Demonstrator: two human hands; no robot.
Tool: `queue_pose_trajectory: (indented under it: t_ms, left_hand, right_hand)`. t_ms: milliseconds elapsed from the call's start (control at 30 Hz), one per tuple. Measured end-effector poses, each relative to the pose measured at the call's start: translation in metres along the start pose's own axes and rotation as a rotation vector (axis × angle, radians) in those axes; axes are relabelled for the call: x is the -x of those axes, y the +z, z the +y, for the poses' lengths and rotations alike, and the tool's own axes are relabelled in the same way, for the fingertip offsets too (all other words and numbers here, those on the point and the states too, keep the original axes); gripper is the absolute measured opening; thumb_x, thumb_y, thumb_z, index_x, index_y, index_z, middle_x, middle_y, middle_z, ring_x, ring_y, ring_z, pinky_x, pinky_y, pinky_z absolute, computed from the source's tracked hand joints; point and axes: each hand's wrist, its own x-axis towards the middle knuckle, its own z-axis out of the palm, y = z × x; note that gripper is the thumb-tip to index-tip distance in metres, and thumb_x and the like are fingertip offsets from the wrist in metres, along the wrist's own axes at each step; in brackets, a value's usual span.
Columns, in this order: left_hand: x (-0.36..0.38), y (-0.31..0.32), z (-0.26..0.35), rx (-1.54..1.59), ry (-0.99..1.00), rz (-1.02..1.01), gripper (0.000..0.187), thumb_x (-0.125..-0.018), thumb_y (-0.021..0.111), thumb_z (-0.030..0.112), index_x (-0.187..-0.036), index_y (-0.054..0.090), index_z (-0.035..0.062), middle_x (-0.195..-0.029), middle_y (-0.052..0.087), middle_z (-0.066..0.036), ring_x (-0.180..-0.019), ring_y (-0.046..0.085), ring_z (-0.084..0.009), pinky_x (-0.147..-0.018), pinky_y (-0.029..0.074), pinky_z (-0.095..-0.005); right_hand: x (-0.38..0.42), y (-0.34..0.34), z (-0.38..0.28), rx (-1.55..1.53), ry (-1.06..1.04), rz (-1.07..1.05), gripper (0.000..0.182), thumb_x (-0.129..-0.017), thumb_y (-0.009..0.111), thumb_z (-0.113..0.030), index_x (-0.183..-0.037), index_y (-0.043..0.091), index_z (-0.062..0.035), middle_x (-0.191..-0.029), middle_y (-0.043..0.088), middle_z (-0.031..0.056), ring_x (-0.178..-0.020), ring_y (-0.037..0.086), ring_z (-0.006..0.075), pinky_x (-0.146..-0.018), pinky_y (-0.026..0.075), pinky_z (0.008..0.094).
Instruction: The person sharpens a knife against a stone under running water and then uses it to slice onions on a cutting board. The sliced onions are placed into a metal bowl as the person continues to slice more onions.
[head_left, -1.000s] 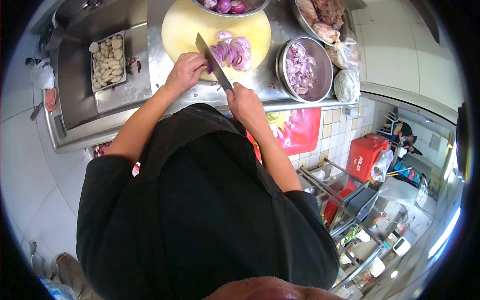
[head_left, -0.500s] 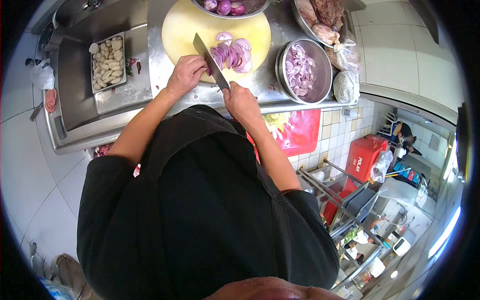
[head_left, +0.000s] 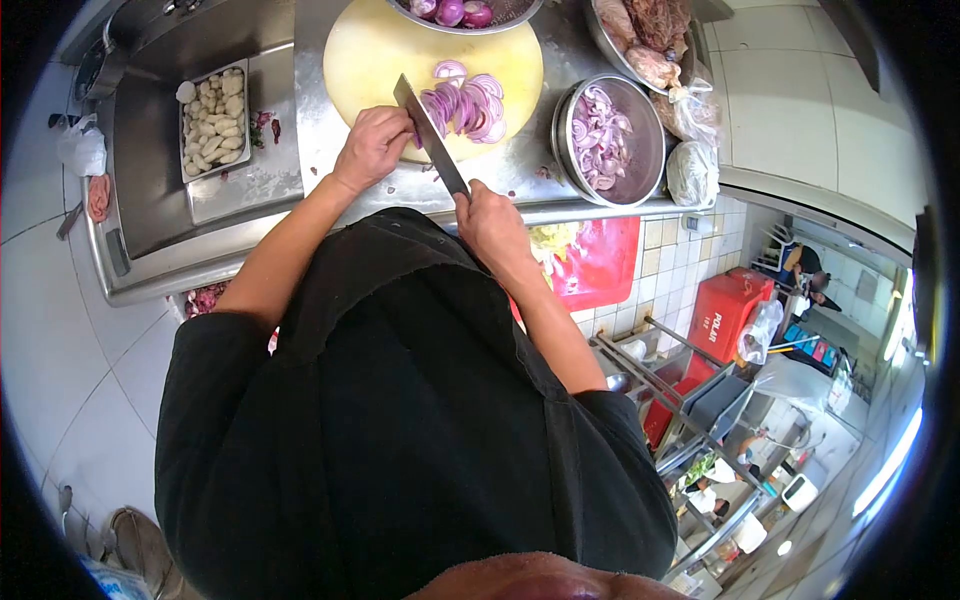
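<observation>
My right hand [head_left: 491,226] is closed round the handle of a large knife [head_left: 432,138], whose blade lies slantwise over the near part of a round yellowish cutting board [head_left: 360,60]. My left hand [head_left: 376,145] is bent at the board's near left edge, its fingertips pressed on a piece of red onion close to the blade; most of that piece is hidden. Thin red onion slices [head_left: 466,106] are spread on the board to the right of the blade. A metal bowl [head_left: 648,150] on the right holds more sliced onion.
Behind the board stands a colander [head_left: 510,20] with whole red onions. A bowl of meat [head_left: 655,35] is at the back right. In the sink at left lies a tray of pale pieces [head_left: 215,125]. Below the counter is a red tray [head_left: 612,260]. A person [head_left: 803,262] is far right.
My right hand has moved slightly down and to the right with the knife, and the blade has shifted with it. My left hand has barely moved.
</observation>
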Motion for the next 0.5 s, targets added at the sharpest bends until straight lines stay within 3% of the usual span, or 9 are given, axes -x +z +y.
queue_pose_trajectory:
  t_ms: [167, 367, 500]
  left_hand:
    - [0.001, 0.004, -0.004, -0.01, -0.009, 0.059, 0.011, -0.085, 0.071, 0.007, -0.096, 0.068, 0.0043, -0.103, 0.069, -0.011, -0.102, 0.066, -0.0314, -0.094, 0.048, -0.0419]
    - [-0.006, 0.007, -0.009, -0.057, 0.037, 0.023, 0.013, -0.084, 0.072, 0.008, -0.096, 0.069, 0.0053, -0.102, 0.069, -0.01, -0.101, 0.066, -0.0309, -0.093, 0.048, -0.042]
    - [-0.015, 0.002, -0.002, -0.048, 0.022, -0.005, 0.015, -0.084, 0.072, 0.009, -0.098, 0.07, 0.0058, -0.103, 0.07, -0.009, -0.102, 0.066, -0.0306, -0.093, 0.047, -0.0415]
  right_hand:
    - [-0.025, 0.019, -0.002, -0.032, -0.034, 0.037, 0.028, -0.099, 0.059, -0.026, -0.1, 0.064, 0.0017, -0.083, 0.07, 0.0298, -0.083, 0.07, 0.0489, -0.079, 0.055, 0.0581]
    - [-0.034, -0.004, 0.001, -0.026, -0.017, 0.026, 0.03, -0.099, 0.06, -0.03, -0.101, 0.065, -0.0002, -0.085, 0.071, 0.0298, -0.089, 0.07, 0.0484, -0.084, 0.054, 0.0571]
    - [-0.018, -0.029, -0.004, 0.026, -0.048, 0.163, 0.029, -0.097, 0.063, -0.03, -0.097, 0.063, -0.0014, -0.084, 0.071, 0.0286, -0.081, 0.069, 0.0477, -0.076, 0.054, 0.0579]
